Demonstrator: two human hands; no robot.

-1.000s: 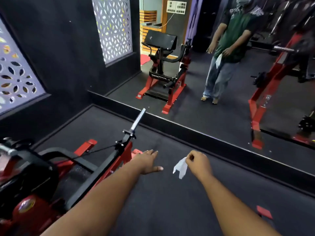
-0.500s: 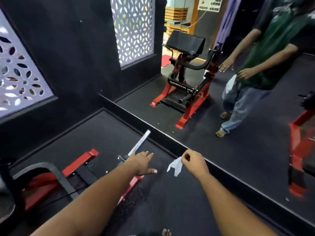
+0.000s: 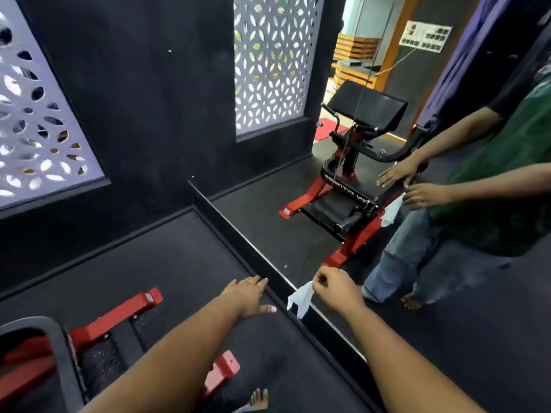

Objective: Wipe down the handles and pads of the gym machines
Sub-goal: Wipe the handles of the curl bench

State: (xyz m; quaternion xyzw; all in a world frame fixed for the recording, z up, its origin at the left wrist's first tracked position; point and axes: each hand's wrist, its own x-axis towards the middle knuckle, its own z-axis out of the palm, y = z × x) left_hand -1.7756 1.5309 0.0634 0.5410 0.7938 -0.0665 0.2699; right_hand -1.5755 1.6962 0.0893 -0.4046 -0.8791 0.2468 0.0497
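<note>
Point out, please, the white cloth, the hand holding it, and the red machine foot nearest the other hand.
white cloth (image 3: 301, 298), head view, middle of the hanging fabric.
right hand (image 3: 338, 289), head view, back of the hand.
red machine foot (image 3: 119, 312), head view, top of the bar.

Dark rubber floor (image 3: 185, 263) carries the red-and-black gym machine (image 3: 89, 332), its red feet flat on the matting, beside a mirror's black base strip (image 3: 259, 281).
</note>
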